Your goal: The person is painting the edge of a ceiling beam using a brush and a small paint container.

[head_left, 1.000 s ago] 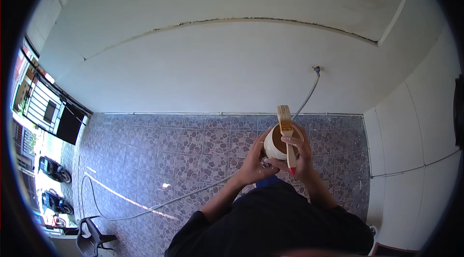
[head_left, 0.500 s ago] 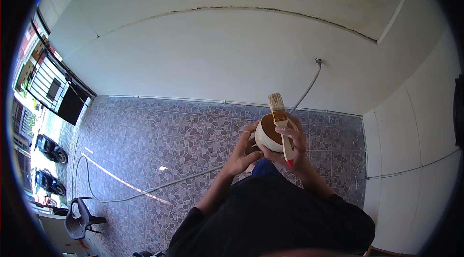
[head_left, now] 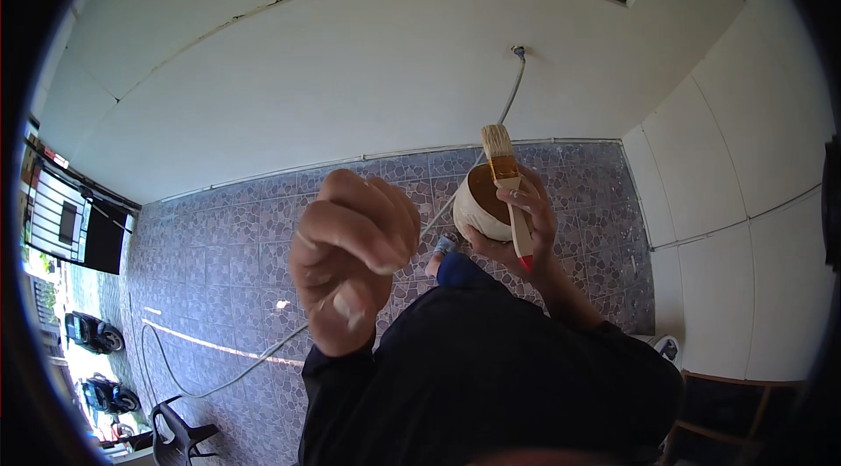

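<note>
In my right hand (head_left: 534, 212) are two things at once: a round cream pot (head_left: 477, 210) and a flat paintbrush (head_left: 508, 177). The brush lies across the pot's rim, its pale bristles pointing away from me and the red end of its wooden handle towards me. Brownish colour shows inside the pot; how full it is, I cannot tell. My left hand (head_left: 355, 256) is raised close to the camera, left of the pot and apart from it. Its fingers are curled in loosely, with the thumb near them, and nothing shows in them.
A pale wall (head_left: 350, 81) rises ahead, with a tap (head_left: 519, 52) and a grey hose (head_left: 263, 361) running over the patterned tile floor (head_left: 236, 264). At the left stand a dark chair (head_left: 175, 440), motorbikes (head_left: 92, 333) and a gate (head_left: 66, 212). A wooden frame (head_left: 736, 378) is at lower right.
My left hand has left the pot and come up towards the camera, to the left. My right hand still holds pot and paintbrush. The whole view has shifted.
</note>
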A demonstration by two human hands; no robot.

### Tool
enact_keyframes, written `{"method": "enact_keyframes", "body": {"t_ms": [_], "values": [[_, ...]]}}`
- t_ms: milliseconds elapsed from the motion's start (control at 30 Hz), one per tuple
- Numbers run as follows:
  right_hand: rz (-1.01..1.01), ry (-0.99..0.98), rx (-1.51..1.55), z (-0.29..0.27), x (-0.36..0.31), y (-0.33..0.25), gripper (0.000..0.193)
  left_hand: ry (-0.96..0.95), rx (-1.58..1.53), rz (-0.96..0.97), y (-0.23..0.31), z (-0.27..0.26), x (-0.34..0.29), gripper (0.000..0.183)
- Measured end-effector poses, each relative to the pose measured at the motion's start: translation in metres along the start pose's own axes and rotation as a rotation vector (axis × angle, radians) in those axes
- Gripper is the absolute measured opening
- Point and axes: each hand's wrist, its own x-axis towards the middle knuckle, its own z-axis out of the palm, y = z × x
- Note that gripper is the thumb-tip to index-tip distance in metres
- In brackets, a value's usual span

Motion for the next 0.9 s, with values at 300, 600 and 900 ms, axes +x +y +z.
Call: {"method": "enact_keyframes", "body": {"t_ms": [300, 600, 900], "values": [[0.031, 0.034, -0.06, -0.02, -0.005, 0.001, 0.07, -0.226, -0.077, -0.298, 0.07, 0.07, 0.023, 0.029], [0.03, 0.053, -0.08, -0.035, -0.001, 0.007, 0.066, -0.259, -0.369, 0.237, 0.004, 0.098, 0.05, 0.014], [0.043, 0.102, -0.103, -0.04, -0.003, 0.012, 0.067, -0.227, -0.493, 0.128, -0.007, 0.099, 0.048, 0.015]]}}
